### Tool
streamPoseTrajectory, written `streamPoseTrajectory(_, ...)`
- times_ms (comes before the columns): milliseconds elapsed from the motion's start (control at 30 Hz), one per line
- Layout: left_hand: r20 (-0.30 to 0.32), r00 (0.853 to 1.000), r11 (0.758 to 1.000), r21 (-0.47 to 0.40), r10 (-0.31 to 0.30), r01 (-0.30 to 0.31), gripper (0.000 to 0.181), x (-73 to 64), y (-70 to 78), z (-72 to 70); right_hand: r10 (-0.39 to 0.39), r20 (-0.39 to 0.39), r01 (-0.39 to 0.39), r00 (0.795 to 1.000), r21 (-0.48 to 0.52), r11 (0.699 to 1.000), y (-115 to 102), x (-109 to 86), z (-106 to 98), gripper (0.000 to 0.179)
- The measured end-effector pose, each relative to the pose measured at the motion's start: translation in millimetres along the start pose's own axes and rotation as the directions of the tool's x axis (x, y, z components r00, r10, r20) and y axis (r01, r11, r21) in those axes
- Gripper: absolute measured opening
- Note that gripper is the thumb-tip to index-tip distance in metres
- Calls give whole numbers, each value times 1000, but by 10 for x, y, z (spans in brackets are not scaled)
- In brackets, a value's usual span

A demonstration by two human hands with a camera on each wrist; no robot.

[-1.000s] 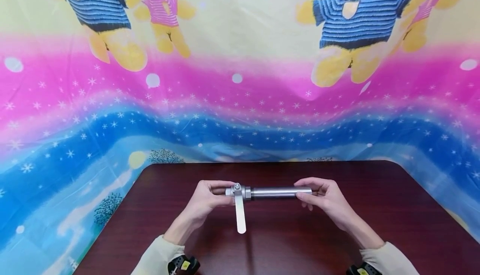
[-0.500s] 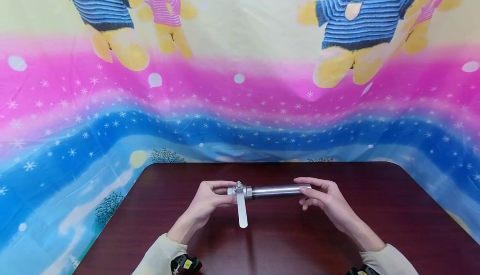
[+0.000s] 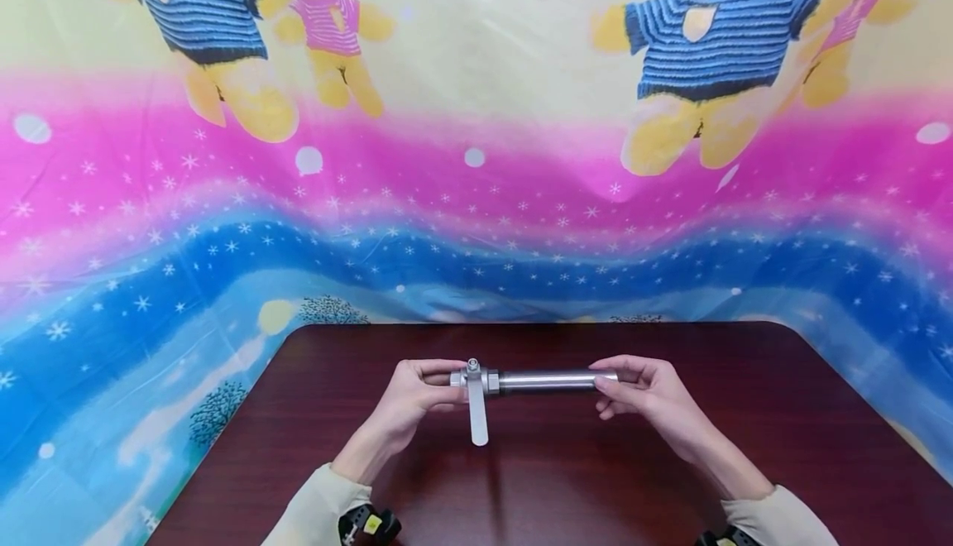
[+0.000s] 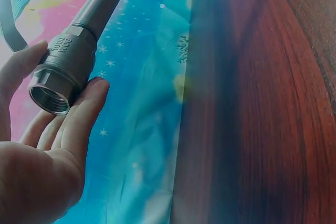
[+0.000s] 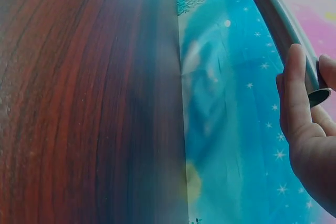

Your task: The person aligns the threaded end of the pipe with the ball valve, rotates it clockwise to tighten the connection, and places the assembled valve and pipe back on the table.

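Note:
My left hand (image 3: pixel 408 401) grips a steel ball valve (image 4: pixel 71 59) between thumb and fingers. The valve's flat lever handle (image 3: pixel 478 414) points down toward me in the head view, and its threaded open end faces the left wrist camera. A smooth metal pipe (image 3: pixel 554 380) extends from the valve's other side, joined at a threaded collar. At the pipe's far end, my right hand (image 3: pixel 651 393) pinches it between thumb and fingers; the hollow pipe mouth shows in the right wrist view. Valve and pipe are held level above the table.
A dark red-brown wooden table (image 3: pixel 357 480) with rounded far corners lies beneath the hands. Behind it hangs a colourful cloth (image 3: pixel 476 198) printed with bears and snowflakes. Both wrists carry black straps, such as the left wrist strap (image 3: pixel 368 523).
My right thumb and fingers have shifted slightly right toward the pipe's end. The lever's tip appears a little higher in view. My left hand keeps its hold on the ball valve.

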State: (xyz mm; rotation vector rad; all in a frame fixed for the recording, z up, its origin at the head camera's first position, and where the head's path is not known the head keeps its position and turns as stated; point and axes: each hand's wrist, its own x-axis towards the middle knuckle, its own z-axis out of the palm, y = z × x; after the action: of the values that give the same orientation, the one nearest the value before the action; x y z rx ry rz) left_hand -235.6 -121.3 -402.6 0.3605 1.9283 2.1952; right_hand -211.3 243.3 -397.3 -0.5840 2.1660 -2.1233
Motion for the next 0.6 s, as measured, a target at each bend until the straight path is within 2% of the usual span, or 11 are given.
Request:
streamPoseTrajectory(133, 7, 1000, 1000, -12, -5, 5, 47, 2, -36, 27, 21, -22, -20, 1000, 24, 1000, 8, -25, 0, 32)
streamPoseTrajectory(300, 13, 1000, 999, -33, -12, 12, 47, -9, -84, 48, 23, -56, -25, 998, -29, 999, 29, -43, 0, 28)
streamPoseTrajectory(467, -1, 1000, 999, -44, -11, 11, 47, -10, -101, 44, -19, -31, 18, 999, -60, 998, 49, -53, -14, 30)
streamPoseTrajectory(600, -2, 1000, 999, -51, -11, 11, 47, -12, -90, 39, -30, -11, 29, 999, -72, 997, 50, -60, -37, 40)
